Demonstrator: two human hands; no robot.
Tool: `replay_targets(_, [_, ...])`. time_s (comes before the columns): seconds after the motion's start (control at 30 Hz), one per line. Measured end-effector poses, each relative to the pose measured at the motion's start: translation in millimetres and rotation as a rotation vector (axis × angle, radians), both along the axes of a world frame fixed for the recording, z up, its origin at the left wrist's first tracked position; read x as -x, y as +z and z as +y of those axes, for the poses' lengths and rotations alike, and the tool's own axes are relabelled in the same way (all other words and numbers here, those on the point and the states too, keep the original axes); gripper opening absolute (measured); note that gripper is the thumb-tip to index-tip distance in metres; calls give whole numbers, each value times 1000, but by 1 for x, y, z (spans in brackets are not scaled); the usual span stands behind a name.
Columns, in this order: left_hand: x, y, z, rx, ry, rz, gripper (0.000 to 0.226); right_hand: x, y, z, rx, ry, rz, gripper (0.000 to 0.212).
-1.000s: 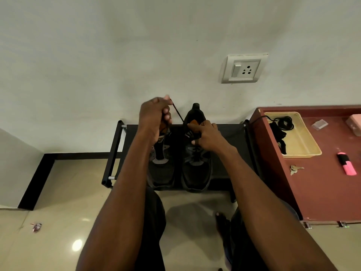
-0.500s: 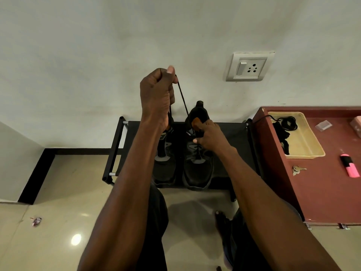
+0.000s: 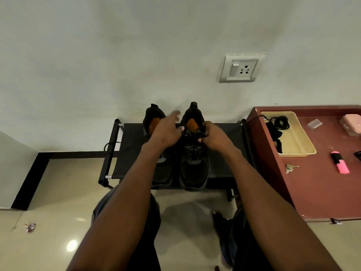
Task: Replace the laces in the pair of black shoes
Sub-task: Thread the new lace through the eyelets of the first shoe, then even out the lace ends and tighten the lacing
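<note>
Two black shoes (image 3: 192, 153) side by side on one black rack (image 3: 220, 151), right hand (image 3: 214, 136) grip pinching the lace (image 3: 192, 134) at the right shoe's tongue, left hand (image 3: 168, 132) blurred, grip undeterminable, one yellow tray (image 3: 293, 137) on one counter (image 3: 320, 184) right of rack.

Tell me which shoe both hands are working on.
The right shoe, nearer the red table. Both hands meet at its tongue; the left shoe is only crossed by the left forearm.

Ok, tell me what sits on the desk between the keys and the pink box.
Head view: the yellow tray with black cords and a clear wrapper lie between keys and pink box.
</note>
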State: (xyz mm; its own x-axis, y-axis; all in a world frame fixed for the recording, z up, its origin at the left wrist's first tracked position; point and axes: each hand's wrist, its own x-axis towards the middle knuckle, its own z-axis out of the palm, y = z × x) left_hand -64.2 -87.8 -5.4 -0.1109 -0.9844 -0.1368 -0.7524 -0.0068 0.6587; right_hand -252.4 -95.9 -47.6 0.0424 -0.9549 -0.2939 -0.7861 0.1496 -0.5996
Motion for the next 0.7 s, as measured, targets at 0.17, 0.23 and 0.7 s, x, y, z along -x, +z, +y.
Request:
replay_targets(0.17, [10, -26, 0, -105, -127, -233, 31, 1, 1, 0, -96, -15, 91, 17])
replay_targets(0.23, [4, -25, -6, -150, -3, -86, 24, 7, 6, -3, -166, -65, -16, 21])
replay_targets(0.7, [20, -39, -13, -185, 595, 1573, 34, 8, -12, -10, -214, -815, -1678, 39])
